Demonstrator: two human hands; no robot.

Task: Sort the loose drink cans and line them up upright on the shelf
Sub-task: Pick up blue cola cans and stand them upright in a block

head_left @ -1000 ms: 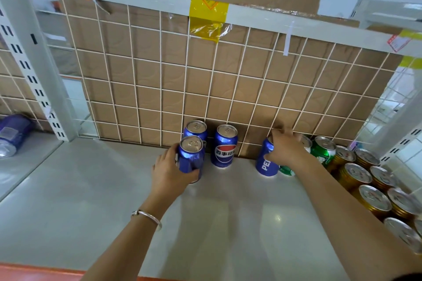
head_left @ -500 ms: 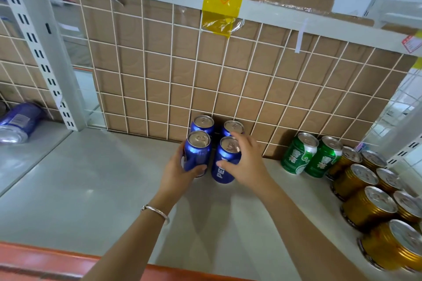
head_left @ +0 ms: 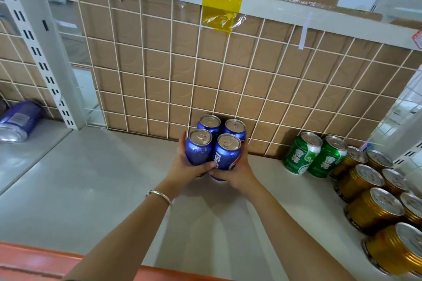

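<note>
Both forearms bare, reaching forward from bottom edge, converging toward middle. Left hand (head_left: pixel 188 167) cups front-left blue can (head_left: pixel 198 147): thumb lies across can's lower front, fingers wrap up its left side. Right hand (head_left: pixel 238 172) grips front-right Pepsi can (head_left: pixel 227 151) low down: thumb across base at front, fingers curl up its right side. Thumb tips close together below the two cans. Left wrist straight, silver bangle (head_left: pixel 159 196) round it. Right wrist bare, angled slightly inward.
</note>
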